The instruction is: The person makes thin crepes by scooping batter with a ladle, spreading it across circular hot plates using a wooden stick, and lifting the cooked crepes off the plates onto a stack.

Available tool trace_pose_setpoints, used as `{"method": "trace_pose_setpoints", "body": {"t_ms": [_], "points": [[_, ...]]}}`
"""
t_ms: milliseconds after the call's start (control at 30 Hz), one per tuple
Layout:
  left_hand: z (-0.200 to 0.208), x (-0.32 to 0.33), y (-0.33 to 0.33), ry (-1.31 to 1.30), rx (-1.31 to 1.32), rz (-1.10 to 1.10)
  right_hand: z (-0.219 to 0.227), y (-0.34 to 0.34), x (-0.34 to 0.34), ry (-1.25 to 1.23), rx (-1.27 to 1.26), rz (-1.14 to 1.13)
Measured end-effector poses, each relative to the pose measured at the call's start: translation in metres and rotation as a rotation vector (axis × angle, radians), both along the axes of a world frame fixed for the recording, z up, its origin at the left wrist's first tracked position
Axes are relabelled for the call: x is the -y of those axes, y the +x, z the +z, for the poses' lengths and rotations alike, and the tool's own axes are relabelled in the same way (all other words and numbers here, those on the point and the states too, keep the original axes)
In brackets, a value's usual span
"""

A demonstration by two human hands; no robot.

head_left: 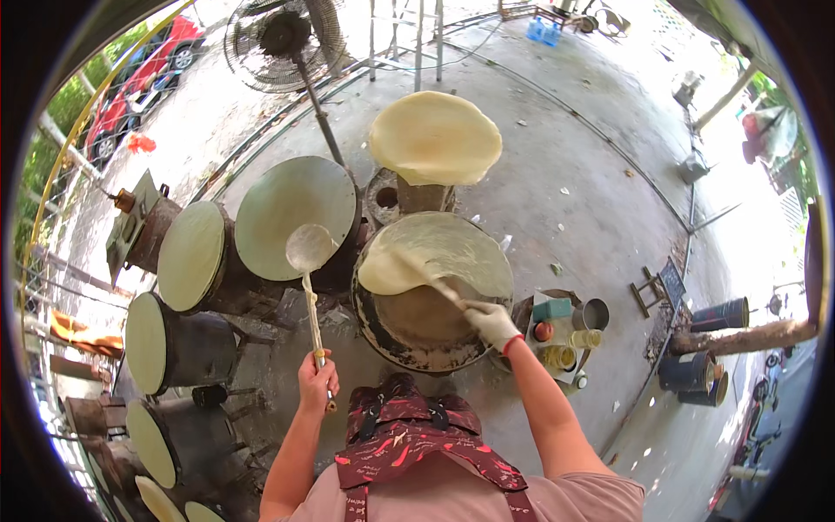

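Note:
My left hand (318,381) is closed round the handle of a long-handled ladle (310,249), whose round bowl is over a pale round pan (298,209) ahead on the left. Gloved in white, my right hand (492,325) grips a wooden-handled spreader (447,291). The spreader reaches into a big round pan (368,324) in front of me; its working end is blurred against a pale sheet of batter (388,270). Bare brown metal shows in the near half of that pan. Beyond it, a thin round pale sheet (435,137) covers the top of a stand.
Several drum-like stoves with pale round tops (150,344) curve along my left. By my right forearm, a low stand holds a teal box (552,309), a metal cup (591,314) and jars (557,358). A pedestal fan (285,35) stands at the far left.

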State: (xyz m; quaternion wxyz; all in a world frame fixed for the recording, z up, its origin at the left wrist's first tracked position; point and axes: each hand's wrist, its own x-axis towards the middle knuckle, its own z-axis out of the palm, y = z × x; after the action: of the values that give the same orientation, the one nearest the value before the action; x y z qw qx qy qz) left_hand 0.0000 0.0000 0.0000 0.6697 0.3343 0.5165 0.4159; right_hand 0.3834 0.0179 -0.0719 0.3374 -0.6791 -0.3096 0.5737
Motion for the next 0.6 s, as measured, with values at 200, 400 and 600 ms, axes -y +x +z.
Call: {"method": "trace_pose_setpoints", "body": {"t_ms": [200, 400, 600], "points": [[0.003, 0.028, -0.005, -0.068, -0.006, 0.142, 0.026, -0.009, -0.032, -0.077, -0.128, 0.233], [0.008, 0.06, -0.014, -0.078, 0.093, 0.31, 0.012, 0.032, -0.012, -0.099, -0.091, 0.156], [0.009, 0.078, -0.005, -0.067, 0.139, 0.372, 0.012, 0.019, -0.048, -0.167, -0.098, 0.338]]}}
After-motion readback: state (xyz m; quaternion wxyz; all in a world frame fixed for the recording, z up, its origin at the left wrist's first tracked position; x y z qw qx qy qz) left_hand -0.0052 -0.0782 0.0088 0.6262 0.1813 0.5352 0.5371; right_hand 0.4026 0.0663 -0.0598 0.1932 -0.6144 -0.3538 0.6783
